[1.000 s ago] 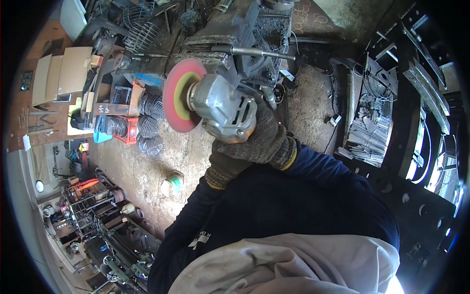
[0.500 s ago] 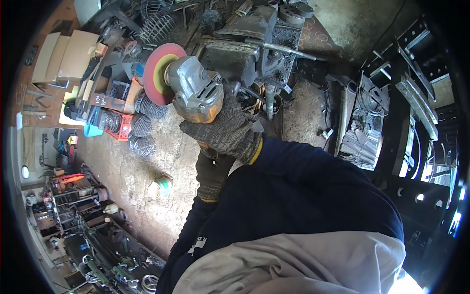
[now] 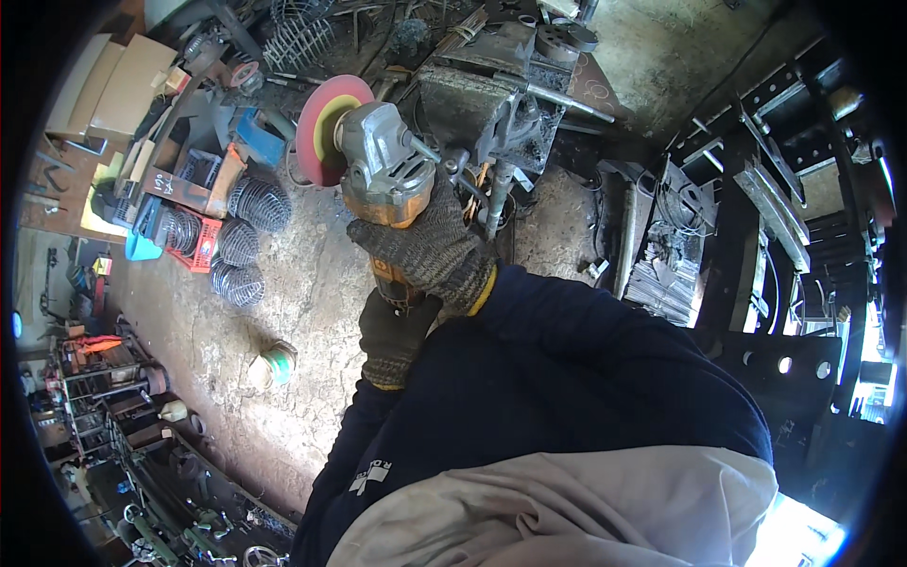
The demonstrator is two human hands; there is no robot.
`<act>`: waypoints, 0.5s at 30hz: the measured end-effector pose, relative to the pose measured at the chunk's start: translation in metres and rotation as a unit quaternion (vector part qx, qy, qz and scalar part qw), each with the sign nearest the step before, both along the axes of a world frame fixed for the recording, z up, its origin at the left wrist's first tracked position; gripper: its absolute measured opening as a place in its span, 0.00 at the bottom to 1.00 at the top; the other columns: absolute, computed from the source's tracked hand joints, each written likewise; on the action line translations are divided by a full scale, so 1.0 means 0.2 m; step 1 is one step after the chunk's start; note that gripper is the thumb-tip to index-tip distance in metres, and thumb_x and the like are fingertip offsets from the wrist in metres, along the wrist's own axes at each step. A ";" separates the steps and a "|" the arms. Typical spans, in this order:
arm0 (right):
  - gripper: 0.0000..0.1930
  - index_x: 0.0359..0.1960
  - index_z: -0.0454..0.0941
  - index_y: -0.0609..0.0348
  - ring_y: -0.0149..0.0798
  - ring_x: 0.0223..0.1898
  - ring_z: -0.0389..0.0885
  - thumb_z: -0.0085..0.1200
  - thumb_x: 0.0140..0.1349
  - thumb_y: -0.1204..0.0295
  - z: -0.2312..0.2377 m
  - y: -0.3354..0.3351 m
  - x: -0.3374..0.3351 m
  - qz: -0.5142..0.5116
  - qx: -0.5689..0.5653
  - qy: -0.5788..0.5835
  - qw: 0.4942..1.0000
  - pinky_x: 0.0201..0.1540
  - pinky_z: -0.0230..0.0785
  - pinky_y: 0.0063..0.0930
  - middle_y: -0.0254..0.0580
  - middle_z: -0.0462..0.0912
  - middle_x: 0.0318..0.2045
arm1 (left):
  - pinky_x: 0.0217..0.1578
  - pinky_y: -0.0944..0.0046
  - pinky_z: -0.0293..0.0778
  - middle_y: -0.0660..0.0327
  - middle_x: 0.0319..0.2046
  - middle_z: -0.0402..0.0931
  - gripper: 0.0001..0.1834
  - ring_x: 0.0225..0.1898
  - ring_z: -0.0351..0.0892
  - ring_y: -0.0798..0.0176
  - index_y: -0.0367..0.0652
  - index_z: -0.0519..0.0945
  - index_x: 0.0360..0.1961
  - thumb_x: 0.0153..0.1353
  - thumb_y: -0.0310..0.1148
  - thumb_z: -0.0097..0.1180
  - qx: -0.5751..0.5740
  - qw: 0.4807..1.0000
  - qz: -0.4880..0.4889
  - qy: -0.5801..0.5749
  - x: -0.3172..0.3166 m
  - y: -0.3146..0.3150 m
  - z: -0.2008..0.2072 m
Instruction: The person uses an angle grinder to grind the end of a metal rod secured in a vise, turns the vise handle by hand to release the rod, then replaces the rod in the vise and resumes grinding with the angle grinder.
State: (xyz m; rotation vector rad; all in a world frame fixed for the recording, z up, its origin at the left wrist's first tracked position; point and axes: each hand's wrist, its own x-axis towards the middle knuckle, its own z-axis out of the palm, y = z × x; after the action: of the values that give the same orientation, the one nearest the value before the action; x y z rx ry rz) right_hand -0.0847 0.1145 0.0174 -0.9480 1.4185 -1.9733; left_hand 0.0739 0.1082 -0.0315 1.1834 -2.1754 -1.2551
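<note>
Both my hands wear grey knitted gloves with yellow cuffs and hold an angle grinder (image 3: 385, 156). My right hand (image 3: 430, 248) wraps around the orange and silver body just behind the gear head. Lower down, my left hand (image 3: 399, 335) closes around the rear of the body, close to my torso. The grinder's red and yellow disc (image 3: 326, 130) faces left. Its side handle rod (image 3: 422, 148) points toward a large bench vise (image 3: 468, 99) beyond. The fingertips of both hands are partly hidden.
Coiled metal rings (image 3: 241, 244) and a red plastic crate (image 3: 205, 246) lie at the left. A round tin (image 3: 274, 366) stands on the concrete floor (image 3: 316, 312). Scrap strips (image 3: 661, 283) and dark steel frames (image 3: 756, 227) are at the right. Cardboard boxes (image 3: 128, 85) stand far left.
The whole view has swung, so the surroundings sit further left. The grinder has shifted slightly right against the view, and more of its body shows between my hands. Both grips hold.
</note>
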 end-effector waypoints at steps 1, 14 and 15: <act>0.48 0.64 0.60 0.64 0.47 0.61 0.74 0.79 0.47 0.56 0.00 -0.01 0.01 0.003 0.003 0.000 1.000 0.65 0.67 0.44 0.51 0.74 0.58 | 0.44 0.54 0.81 0.54 0.39 0.87 0.24 0.42 0.88 0.52 0.40 0.83 0.44 0.50 0.42 0.76 -0.001 1.000 0.002 -0.007 0.00 0.00 0.01; 0.44 0.64 0.63 0.62 0.46 0.61 0.75 0.77 0.50 0.60 0.05 -0.01 0.01 0.111 -0.018 -0.033 0.993 0.65 0.69 0.42 0.50 0.75 0.58 | 0.46 0.61 0.80 0.56 0.46 0.82 0.36 0.46 0.84 0.60 0.39 0.69 0.63 0.52 0.27 0.67 0.218 0.954 -0.140 0.154 0.15 -0.24 -0.04; 0.42 0.63 0.66 0.62 0.46 0.59 0.77 0.77 0.49 0.60 0.04 -0.01 0.02 0.122 -0.026 -0.052 0.991 0.63 0.71 0.42 0.49 0.77 0.57 | 0.47 0.60 0.81 0.56 0.47 0.81 0.36 0.46 0.84 0.59 0.38 0.69 0.63 0.51 0.25 0.66 0.276 0.933 -0.143 0.182 0.15 -0.28 -0.05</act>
State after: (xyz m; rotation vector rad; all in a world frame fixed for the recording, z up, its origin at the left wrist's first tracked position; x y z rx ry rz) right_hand -0.0799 0.1131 0.0259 -0.9763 1.1411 -1.8557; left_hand 0.1045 0.0530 -0.0411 0.7265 -1.8094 -2.1207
